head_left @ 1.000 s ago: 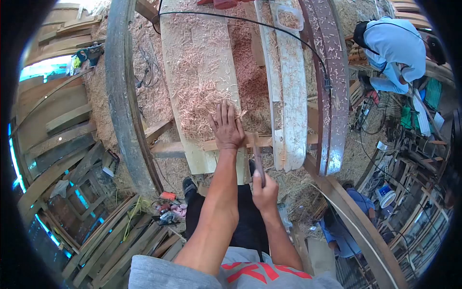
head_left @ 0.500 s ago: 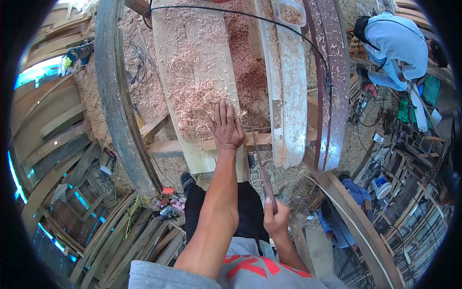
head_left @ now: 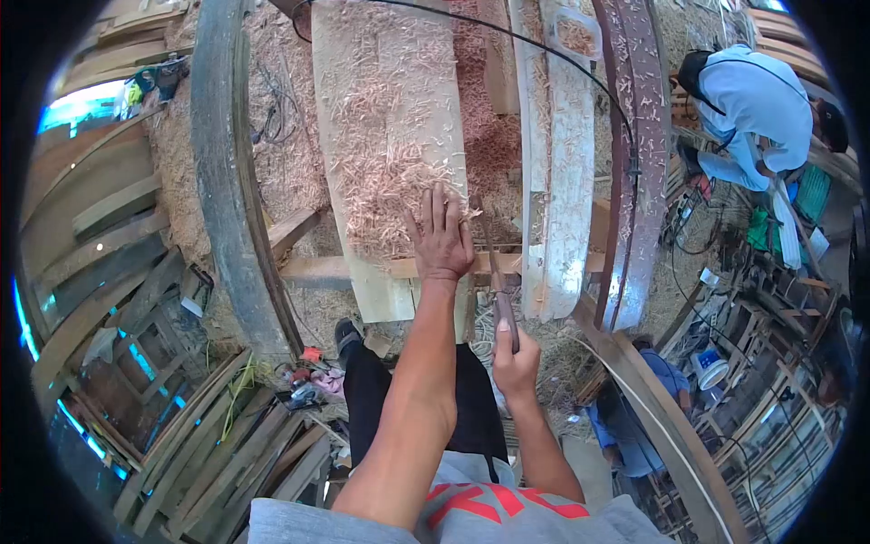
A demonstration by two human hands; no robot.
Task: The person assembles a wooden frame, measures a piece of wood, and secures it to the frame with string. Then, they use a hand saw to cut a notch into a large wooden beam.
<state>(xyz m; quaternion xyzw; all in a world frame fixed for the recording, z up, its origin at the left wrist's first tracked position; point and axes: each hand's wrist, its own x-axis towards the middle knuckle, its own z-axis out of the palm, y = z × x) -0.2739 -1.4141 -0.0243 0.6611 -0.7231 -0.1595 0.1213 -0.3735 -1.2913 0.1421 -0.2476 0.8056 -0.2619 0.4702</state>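
Observation:
My left hand (head_left: 441, 238) lies flat near the front end of a pale wooden board (head_left: 385, 304), palm down and fingers stretched out. Curly wood shavings (head_left: 385, 195) cover much of the board and are heaped around the fingertips. Beside the board's right edge, my right hand (head_left: 517, 367) is closed around the brown handle of a long thin-bladed tool (head_left: 505, 313). Its narrow blade points away from me and shows nearly edge-on, so its exact kind is unclear.
A crosspiece (head_left: 317, 270) runs under the board. Long timbers, one weathered (head_left: 222, 181) and one white (head_left: 566, 208), flank it. A black cable (head_left: 580, 72) crosses above. One person (head_left: 752, 104) bends over at right; another (head_left: 652, 399) is lower right. A shavings-filled plastic tub (head_left: 577, 34) stands far off.
The right hand and its tool have moved slightly forward along the board's edge. My left hand stays flat on the board, and the whole view has shifted a little.

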